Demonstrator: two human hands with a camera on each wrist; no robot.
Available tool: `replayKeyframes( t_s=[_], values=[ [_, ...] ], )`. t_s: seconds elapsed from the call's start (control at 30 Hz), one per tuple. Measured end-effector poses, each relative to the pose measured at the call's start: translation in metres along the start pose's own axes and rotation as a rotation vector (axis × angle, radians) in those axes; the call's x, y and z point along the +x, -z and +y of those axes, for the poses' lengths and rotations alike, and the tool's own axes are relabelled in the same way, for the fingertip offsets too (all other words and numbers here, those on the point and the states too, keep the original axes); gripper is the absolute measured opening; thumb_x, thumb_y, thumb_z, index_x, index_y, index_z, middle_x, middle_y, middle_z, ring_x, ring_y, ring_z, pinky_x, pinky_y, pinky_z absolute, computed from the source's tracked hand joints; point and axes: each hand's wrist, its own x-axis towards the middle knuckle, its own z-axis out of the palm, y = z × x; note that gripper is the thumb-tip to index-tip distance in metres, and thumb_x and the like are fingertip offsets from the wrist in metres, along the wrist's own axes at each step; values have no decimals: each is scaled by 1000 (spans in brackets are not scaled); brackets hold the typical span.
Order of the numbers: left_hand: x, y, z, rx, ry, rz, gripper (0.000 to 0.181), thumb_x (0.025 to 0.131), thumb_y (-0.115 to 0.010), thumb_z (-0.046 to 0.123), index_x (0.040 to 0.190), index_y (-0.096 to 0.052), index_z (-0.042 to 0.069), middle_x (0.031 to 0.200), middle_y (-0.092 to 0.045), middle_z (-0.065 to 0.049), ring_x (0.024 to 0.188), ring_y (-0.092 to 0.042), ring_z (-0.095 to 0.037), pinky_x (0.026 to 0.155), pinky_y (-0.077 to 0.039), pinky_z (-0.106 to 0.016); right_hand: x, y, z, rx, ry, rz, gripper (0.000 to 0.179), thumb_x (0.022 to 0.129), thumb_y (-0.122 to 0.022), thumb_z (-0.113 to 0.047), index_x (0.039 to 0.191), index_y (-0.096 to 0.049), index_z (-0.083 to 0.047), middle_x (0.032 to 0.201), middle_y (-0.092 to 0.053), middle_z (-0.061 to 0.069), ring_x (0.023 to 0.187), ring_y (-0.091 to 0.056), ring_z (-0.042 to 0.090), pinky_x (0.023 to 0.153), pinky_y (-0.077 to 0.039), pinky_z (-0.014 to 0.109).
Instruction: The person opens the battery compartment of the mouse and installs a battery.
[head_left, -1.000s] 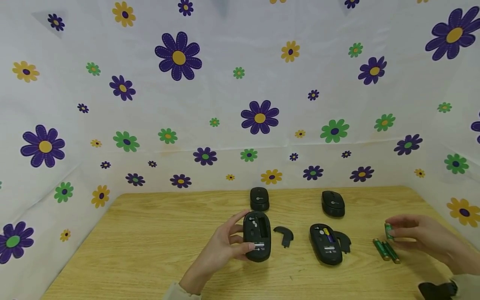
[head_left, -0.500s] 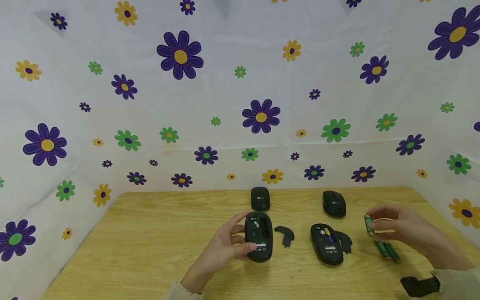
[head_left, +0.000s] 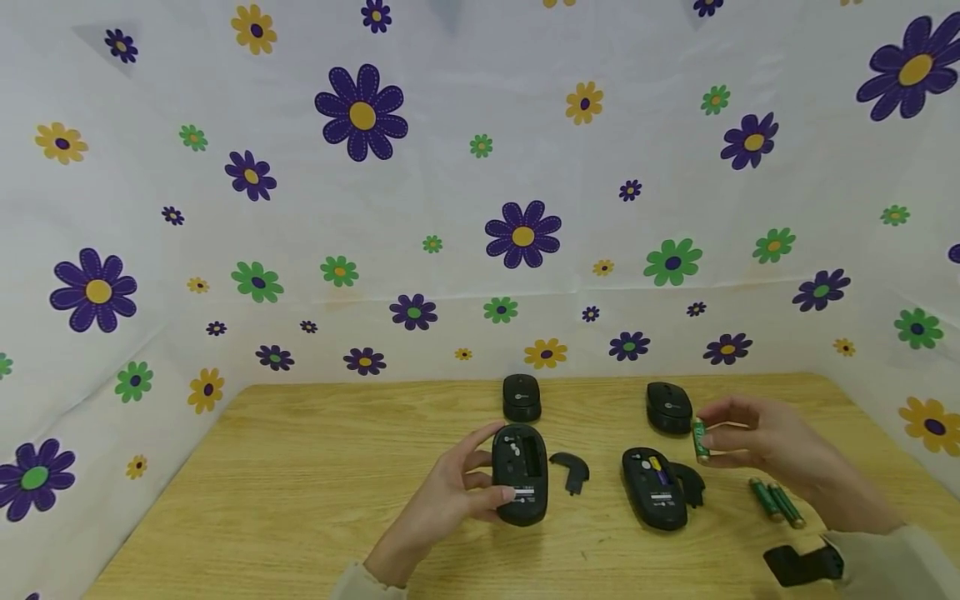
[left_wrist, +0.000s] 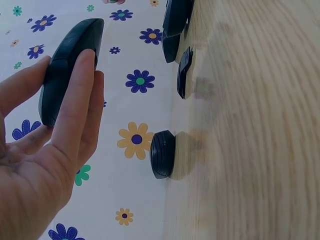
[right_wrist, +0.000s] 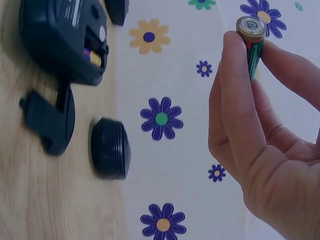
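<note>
We see the left hand (head_left: 457,483) gripping a black mouse (head_left: 521,475) by its left edge, thumb on the underside, fingers curled behind. The left wrist view puts this mouse off the table (head_left: 322,475); its long slot faces up, open. The right hand (head_left: 761,437) pinches a green battery (head_left: 701,442) between thumb and fingers, raised above the wood in the right wrist view.

Between the hands we note a loose cover (head_left: 574,472), just right of the gripped mouse, then an overturned mouse (head_left: 654,490) with yellow and purple in its slot. A second cover (head_left: 690,485) lies at its right edge; we cannot tell whether they touch. Two spare batteries (head_left: 765,500) lie side by side below the right hand.

Beyond the left hand, near the back edge, sits an upright mouse (head_left: 521,398); another upright mouse (head_left: 667,407) sits just left of the right fingertips. Left of the left hand, we record a broad stretch of wood to the table's slanting edge. Flowered cloth (head_left: 450,192) rises behind everything.
</note>
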Motion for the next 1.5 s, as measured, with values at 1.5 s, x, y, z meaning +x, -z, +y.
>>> replayKeyframes(
  t_s=[1.5],
  values=[
    [-2,-5,-1,-4,-9,10,79,88,-70,-6,157,-35,7,119,-65,-17,91,-69,-25,72,-64,-47,44,-95,-43,145,137,-70,15,94,-66,3,108,-60,0,103,-59,10,84,-67,17,79,-63,39]
  ],
)
